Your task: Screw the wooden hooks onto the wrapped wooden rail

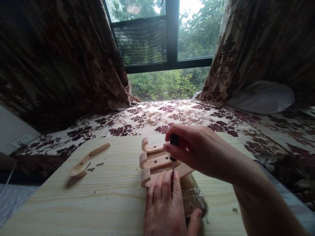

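On the film-wrapped brown board (190, 196), the left hand (164, 203) presses a pale curved wooden hook (153, 179), fingers slightly spread; above the board, the right hand (194, 144) pinches a black-handled metal screwdriver (174, 140). If it tilts, I'd fear a slip, jabbing those close fingers.

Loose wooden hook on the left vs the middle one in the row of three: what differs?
Place: loose hook lies on the table; middle hook lies across the brown board.
Angle: loose hook slants more steeply in view; middle hook runs nearer level.
Neighbours: loose hook has small dark pieces beside it; middle hook sits between two other hooks.
Shared: pale wood, curled left end.
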`<control>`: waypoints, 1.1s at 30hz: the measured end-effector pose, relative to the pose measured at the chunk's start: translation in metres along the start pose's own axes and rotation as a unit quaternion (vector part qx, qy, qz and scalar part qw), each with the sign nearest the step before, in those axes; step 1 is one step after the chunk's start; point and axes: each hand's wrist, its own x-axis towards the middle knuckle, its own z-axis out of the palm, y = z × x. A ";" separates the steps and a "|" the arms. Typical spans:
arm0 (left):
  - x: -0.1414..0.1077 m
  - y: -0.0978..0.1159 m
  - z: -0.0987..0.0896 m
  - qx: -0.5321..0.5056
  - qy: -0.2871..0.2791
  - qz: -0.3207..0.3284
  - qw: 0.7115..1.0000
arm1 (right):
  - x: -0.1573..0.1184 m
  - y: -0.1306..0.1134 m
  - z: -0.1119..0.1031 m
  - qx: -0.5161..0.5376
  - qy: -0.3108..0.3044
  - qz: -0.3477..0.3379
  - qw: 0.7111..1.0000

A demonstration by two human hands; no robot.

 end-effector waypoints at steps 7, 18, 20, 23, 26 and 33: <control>-0.001 0.002 -0.003 -0.003 -0.004 -0.014 1.000 | -0.001 -0.005 0.000 0.026 -0.020 -0.047 0.998; -0.003 0.004 -0.004 -0.012 -0.004 -0.026 1.000 | -0.003 -0.003 -0.003 0.058 -0.018 -0.052 0.997; -0.002 0.003 -0.003 -0.014 -0.002 -0.022 1.000 | -0.003 -0.001 -0.002 0.053 -0.018 -0.053 0.997; -0.001 0.002 -0.002 -0.015 -0.007 -0.022 1.000 | -0.001 0.001 0.000 0.008 -0.011 -0.010 1.000; 0.000 0.002 -0.002 -0.017 -0.007 -0.021 1.000 | -0.002 0.000 0.001 -0.027 -0.007 0.013 1.000; 0.000 0.002 -0.004 -0.024 -0.011 -0.020 0.999 | -0.004 -0.008 -0.001 -0.005 -0.035 -0.037 0.999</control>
